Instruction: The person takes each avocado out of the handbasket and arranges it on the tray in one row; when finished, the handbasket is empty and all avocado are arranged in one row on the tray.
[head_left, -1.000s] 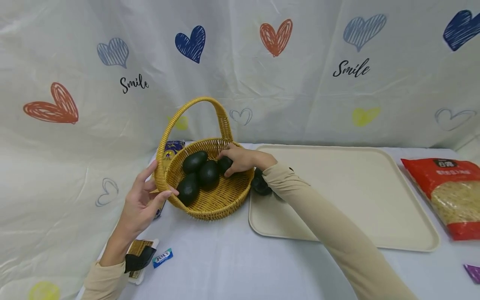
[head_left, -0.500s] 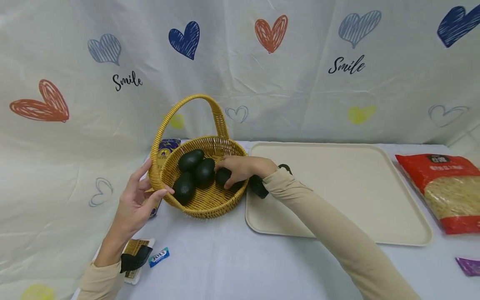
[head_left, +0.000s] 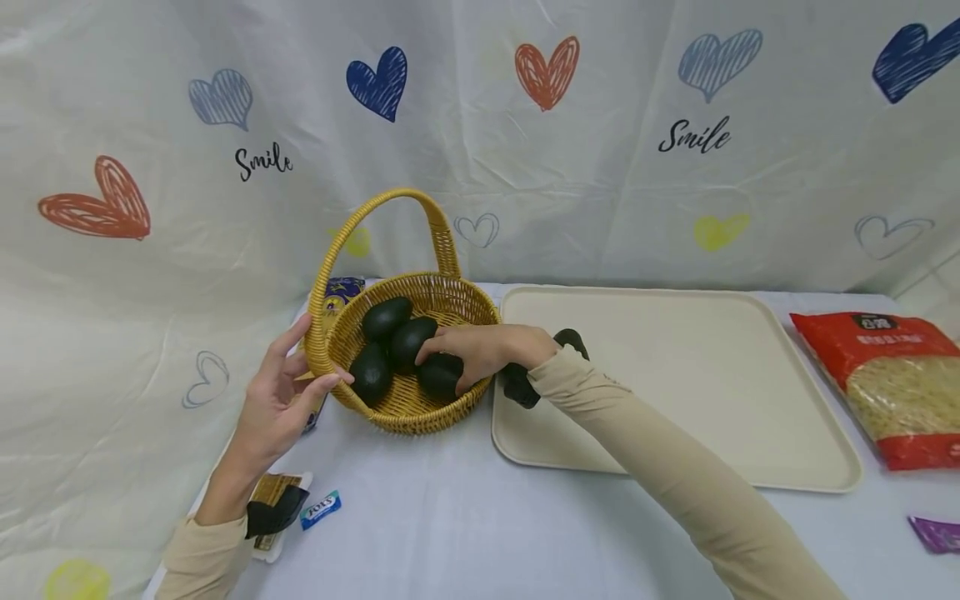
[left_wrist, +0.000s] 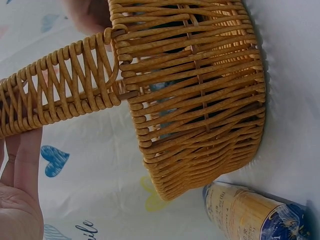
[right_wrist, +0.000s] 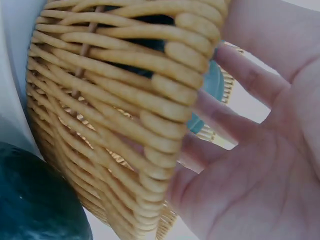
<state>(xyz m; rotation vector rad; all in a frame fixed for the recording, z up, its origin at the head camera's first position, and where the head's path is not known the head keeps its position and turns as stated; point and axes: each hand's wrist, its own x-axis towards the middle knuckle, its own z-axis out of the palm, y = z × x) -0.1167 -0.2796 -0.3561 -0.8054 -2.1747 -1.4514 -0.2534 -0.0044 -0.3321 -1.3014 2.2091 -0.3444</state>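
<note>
A yellow wicker basket (head_left: 416, 423) with a tall arched handle (head_left: 400, 193) holds several dark green avocados (head_left: 387, 318). My left hand (head_left: 279, 408) grips the basket's left side at the foot of the handle, thumb on the rim, fingers behind. Inside the basket, my right hand (head_left: 480, 354) has its fingers curled over an avocado (head_left: 437, 379) at the front right. In the right wrist view the basket wall partly covers the fingers of that hand, and one more avocado (right_wrist: 37, 200) lies outside the basket.
Right of the basket lies a cream tray (head_left: 697, 383). Beyond it is a red bag of pasta (head_left: 888, 392). A purple wrapper (head_left: 936, 533) sits at the right edge. By my left forearm are a blue Fox's packet (head_left: 320, 509) and a brown package (head_left: 273, 492). Another packet (left_wrist: 250, 215) stands behind the basket.
My right hand has shifted the avocado under it toward the front of the basket. The left hand keeps its grip on the basket, which stays in place.
</note>
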